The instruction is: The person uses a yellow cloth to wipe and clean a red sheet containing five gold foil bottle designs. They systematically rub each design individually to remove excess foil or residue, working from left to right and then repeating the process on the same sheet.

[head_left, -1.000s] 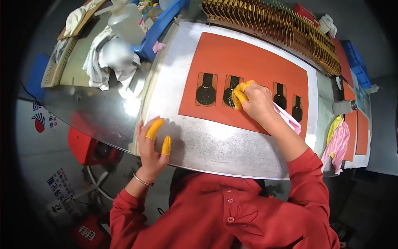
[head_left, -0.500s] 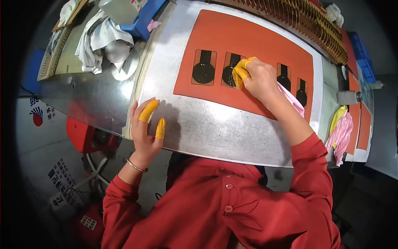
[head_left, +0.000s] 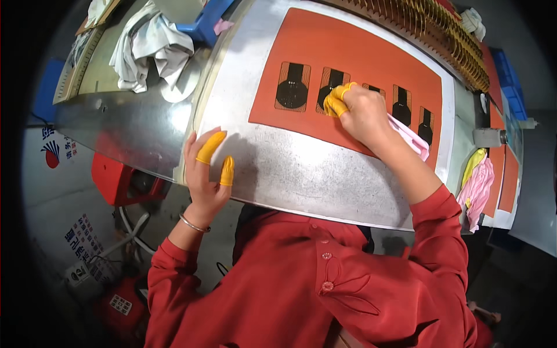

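At the right hand (head_left: pixel 365 114), fingertips bunched, anything pinched hidden: second panel (head_left: pixel 331 80) from left, its near right part covered, rest lying leftward and beyond; long axis near-to-far. Left hand (head_left: pixel 204 177) farther off, fingers spread.

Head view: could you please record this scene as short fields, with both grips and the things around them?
Left grip: open, yellow covers on two fingers, at the worktable's front left corner
Right grip: yellow-covered fingertips at the second black shape from left; anything pinched is hidden
Orange sheet: on the worktable, five black shapes showing
Pink cloth: beside the right wrist, partly hidden
Far side: golden slatted rack
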### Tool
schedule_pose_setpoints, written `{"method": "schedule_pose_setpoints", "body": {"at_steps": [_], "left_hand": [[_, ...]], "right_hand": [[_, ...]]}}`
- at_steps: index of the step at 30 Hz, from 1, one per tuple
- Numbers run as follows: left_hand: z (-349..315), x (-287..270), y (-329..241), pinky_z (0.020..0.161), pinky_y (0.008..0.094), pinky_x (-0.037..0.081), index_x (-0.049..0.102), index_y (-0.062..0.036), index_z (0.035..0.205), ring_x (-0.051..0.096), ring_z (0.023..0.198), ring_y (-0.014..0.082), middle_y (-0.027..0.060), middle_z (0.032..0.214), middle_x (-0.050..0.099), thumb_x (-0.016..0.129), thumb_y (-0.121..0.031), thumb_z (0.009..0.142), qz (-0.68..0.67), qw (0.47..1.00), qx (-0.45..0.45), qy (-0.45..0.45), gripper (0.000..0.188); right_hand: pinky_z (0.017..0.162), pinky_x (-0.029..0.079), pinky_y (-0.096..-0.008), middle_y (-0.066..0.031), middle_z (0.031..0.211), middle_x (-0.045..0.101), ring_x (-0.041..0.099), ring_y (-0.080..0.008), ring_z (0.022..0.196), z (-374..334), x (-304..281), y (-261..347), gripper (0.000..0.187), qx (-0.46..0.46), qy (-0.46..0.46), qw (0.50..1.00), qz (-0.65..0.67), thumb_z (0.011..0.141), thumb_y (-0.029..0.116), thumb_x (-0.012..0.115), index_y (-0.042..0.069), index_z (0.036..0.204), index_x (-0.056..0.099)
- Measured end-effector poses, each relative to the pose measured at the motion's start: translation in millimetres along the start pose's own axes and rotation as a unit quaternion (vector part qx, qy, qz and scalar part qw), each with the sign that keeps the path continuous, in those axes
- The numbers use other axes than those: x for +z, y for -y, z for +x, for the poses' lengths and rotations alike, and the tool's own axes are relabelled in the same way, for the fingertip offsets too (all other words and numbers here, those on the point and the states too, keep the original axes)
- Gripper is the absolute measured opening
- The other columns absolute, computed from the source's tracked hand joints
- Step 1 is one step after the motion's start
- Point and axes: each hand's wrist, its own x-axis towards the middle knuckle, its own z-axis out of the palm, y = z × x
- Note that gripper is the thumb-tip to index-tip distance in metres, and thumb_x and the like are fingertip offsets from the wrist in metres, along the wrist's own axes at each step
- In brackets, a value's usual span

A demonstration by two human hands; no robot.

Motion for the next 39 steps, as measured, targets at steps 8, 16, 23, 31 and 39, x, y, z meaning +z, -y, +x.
{"method": "schedule_pose_setpoints", "body": {"at_steps": [8,16,23,31,39], "left_hand": [[3.7,2.3,2.5,0.103,0.0503,0.027,0.054,-0.0012,0.114,0.053,0.109,0.0292,0.0137,0.116,0.057,0.061,-0.007,0.076,0.000,0.999,-0.025,0.024,0.038],[-1.0,2.9,5.2,0.102,0.0499,0.030,0.056,-0.0006,0.110,0.056,0.105,0.0298,0.0140,0.112,0.060,0.060,-0.006,0.077,0.002,0.999,-0.032,-0.006,0.033],[-1.8,1.4,5.5,0.102,0.0495,0.030,0.055,-0.0006,0.112,0.055,0.106,0.0290,0.0140,0.112,0.060,0.060,-0.004,0.076,0.002,1.000,0.000,-0.003,0.037],[-1.2,2.1,7.1,0.102,0.0486,0.032,0.056,-0.0007,0.110,0.056,0.105,0.0293,0.0134,0.112,0.060,0.060,-0.004,0.075,-0.009,1.000,-0.004,-0.007,0.036],[-2.2,0.9,6.2,0.098,0.0484,0.036,0.056,-0.0005,0.111,0.056,0.103,0.0316,0.0156,0.111,0.059,0.060,-0.003,0.074,-0.023,1.000,-0.004,-0.003,0.037]], "right_hand": [[0.059,0.049,-0.0415,-0.0136,0.071,0.061,0.062,-0.0304,0.066,18.6,-6.4,-16.7,0.009,0.006,0.014,1.000,-0.014,0.076,0.011,0.063,0.002,0.079,0.065],[0.055,0.049,-0.0365,-0.0122,0.073,0.063,0.061,-0.0274,0.063,-4.1,-5.2,-0.3,0.007,-0.036,0.044,0.998,0.004,0.076,0.010,0.065,0.004,0.079,0.066],[0.053,0.048,-0.0360,-0.0136,0.069,0.061,0.060,-0.0275,0.060,-2.4,-8.5,5.1,0.008,-0.031,0.045,0.999,-0.002,0.076,0.010,0.066,0.003,0.077,0.066],[0.053,0.047,-0.0377,-0.0123,0.068,0.059,0.059,-0.0282,0.060,0.2,-6.1,1.1,0.006,-0.025,0.030,0.999,-0.003,0.075,0.010,0.066,0.004,0.077,0.066],[0.056,0.049,-0.0398,-0.0149,0.071,0.059,0.060,-0.0321,0.063,13.0,-6.0,-1.7,0.012,-0.016,0.053,0.998,-0.004,0.077,0.016,0.065,0.004,0.081,0.065]]}}
